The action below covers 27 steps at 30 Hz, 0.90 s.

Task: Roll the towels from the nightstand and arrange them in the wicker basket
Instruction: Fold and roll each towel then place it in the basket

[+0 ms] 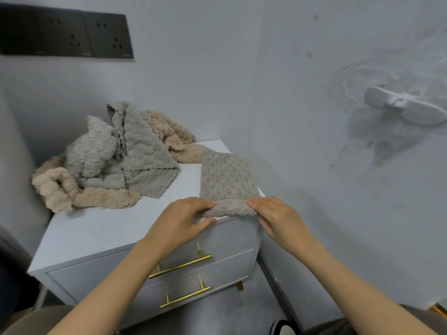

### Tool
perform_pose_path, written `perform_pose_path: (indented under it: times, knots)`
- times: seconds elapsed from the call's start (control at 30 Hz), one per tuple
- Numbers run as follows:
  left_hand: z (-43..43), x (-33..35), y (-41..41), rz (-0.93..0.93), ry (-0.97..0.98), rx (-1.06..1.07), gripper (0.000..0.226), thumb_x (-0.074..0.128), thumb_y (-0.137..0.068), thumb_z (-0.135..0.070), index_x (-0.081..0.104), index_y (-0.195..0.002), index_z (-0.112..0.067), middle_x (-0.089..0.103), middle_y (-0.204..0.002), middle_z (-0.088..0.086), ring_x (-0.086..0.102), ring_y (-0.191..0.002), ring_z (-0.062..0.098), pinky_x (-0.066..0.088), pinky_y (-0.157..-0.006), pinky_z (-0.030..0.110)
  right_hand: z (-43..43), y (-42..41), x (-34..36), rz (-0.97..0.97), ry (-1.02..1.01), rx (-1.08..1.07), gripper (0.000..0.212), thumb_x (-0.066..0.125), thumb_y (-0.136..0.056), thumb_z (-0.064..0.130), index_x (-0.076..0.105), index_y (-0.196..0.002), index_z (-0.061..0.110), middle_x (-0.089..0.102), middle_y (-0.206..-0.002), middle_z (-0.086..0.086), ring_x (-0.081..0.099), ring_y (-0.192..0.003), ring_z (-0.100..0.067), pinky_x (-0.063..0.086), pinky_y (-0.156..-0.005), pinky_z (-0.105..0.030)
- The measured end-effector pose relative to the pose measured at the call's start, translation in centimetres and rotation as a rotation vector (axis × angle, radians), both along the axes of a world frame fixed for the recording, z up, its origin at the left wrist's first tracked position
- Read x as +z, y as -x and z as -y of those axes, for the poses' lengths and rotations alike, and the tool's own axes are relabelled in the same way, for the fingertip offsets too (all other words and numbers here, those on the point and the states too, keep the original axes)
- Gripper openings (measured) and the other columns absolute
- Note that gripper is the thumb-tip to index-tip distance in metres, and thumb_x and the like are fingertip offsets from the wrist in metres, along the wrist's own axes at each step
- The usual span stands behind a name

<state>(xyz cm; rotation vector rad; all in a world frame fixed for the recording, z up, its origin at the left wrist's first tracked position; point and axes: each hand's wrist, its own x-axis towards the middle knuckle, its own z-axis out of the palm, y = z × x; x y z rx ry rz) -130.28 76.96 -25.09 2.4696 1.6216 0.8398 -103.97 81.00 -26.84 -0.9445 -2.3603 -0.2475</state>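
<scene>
At the nightstand's [108, 228] front right corner, the curled-over near edge of a folded grey towel [227, 180] is pinched by the fingers of the left hand [183, 218] and right hand [278, 220] — farther back, at the nightstand's rear left, grey and beige towels [116, 160] are heaped.

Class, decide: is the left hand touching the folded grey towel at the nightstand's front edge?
Touching. The head view shows the left hand pinching the folded grey towel at its near edge.
</scene>
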Motion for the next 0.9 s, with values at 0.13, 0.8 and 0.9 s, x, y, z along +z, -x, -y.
perform_pose_path:
  times: [0.13, 0.8, 0.9]
  knots:
    - [-0.4, 0.2, 0.5, 0.041, 0.058, -0.010, 0.034, 0.064, -0.089, -0.033, 0.064, -0.122, -0.024, 0.066, -0.116, -0.010, 0.059, -0.104, 0.005, 0.042, -0.091, 0.016, 0.2, 0.2, 1.2, -0.179, 0.320, -0.128, 0.032, 0.057, -0.092, 0.014, 0.066, -0.121, 0.026, 0.067, -0.101, 0.008, 0.054, -0.100, -0.006, 0.049, -0.082, -0.027]
    - [-3.1, 1.5, -1.3, 0.373, 0.323, 0.465, 0.016, 0.064, -0.079, -0.037, 0.060, -0.080, -0.022, 0.062, -0.074, -0.009, 0.059, -0.076, 0.013, 0.042, -0.064, 0.027, -1.8, 2.2, 3.5, -0.684, 0.730, -0.509, 0.016, 0.072, -0.078, 0.034, 0.060, -0.084, 0.025, 0.069, -0.067, 0.007, 0.064, -0.073, -0.010, 0.050, -0.067, -0.028]
    - [-3.1, 1.4, -1.4, 0.271, 0.226, 0.510, 0.025, 0.063, -0.078, -0.042, 0.052, -0.088, -0.022, 0.059, -0.073, -0.007, 0.056, -0.074, 0.014, 0.042, -0.062, 0.030, -1.8, 2.6, 3.2, -0.544, 0.550, -0.512, 0.013, 0.066, -0.078, 0.029, 0.055, -0.085, 0.028, 0.064, -0.067, 0.008, 0.059, -0.078, -0.013, 0.047, -0.063, -0.030]
